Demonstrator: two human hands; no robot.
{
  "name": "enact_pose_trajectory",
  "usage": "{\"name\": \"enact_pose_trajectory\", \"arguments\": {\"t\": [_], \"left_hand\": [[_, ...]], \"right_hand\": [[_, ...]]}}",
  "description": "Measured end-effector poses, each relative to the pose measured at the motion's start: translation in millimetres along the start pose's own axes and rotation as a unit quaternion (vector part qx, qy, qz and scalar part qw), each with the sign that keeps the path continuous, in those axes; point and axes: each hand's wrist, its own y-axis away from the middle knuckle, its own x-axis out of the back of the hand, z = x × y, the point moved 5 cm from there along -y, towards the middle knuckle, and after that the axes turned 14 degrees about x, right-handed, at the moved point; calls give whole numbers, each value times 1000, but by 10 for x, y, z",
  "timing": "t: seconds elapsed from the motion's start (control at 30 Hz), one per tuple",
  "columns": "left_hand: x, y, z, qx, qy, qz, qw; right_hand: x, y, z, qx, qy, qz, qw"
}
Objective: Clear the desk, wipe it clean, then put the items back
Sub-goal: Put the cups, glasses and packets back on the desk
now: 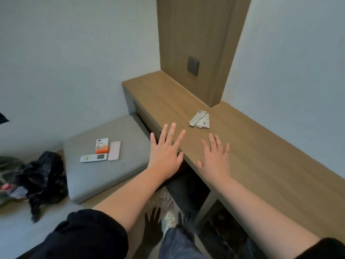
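Our desk (252,156) holds only the cloth (200,120); our things (101,150) wait on the cushion (112,174); our left hand (164,152) and right hand (214,157) are spread wide, holding nothing; wiping looks next.

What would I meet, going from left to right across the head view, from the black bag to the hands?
black bag → white remote → pink case → left hand → right hand

The surface (252,152) was smooth, matt wood-grain laminate, carrying a folded, patterned cloth (200,122), beside a grey fabric cushion (112,176) holding a glossy white plastic remote (93,158), near a crinkled, shiny black plastic bag (44,180).
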Motion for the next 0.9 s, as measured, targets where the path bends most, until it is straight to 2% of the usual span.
{"name": "enact_pose_trajectory", "arguments": {"t": [0.23, 0.37, 0.57, 0.7, 0.8, 0.9], "left_hand": [[-463, -1036, -1426, 103, -24, -49, 993], [-740, -1488, -2254, 163, -26, -87, 983], [-1305, -1790, -3470, 278, 51, -150, 947], [-1908, -1956, -4307, 318, 72, -202, 924], [-2455, -1980, -4833, 322, 50, -271, 906], [-2973, -1988, -5222, 302, 28, -309, 902]], "right_hand": [[-560, -1730, -872, 74, -32, -16, 997], [-888, -2612, -1394, 121, -44, -50, 990], [-1480, -3446, -2118, 154, -55, -118, 979], [-2132, -3822, -2567, 128, -85, -179, 972], [-2681, -3973, -2843, 66, -125, -232, 963], [-3204, -4021, -3023, -4, -169, -252, 953]]}}
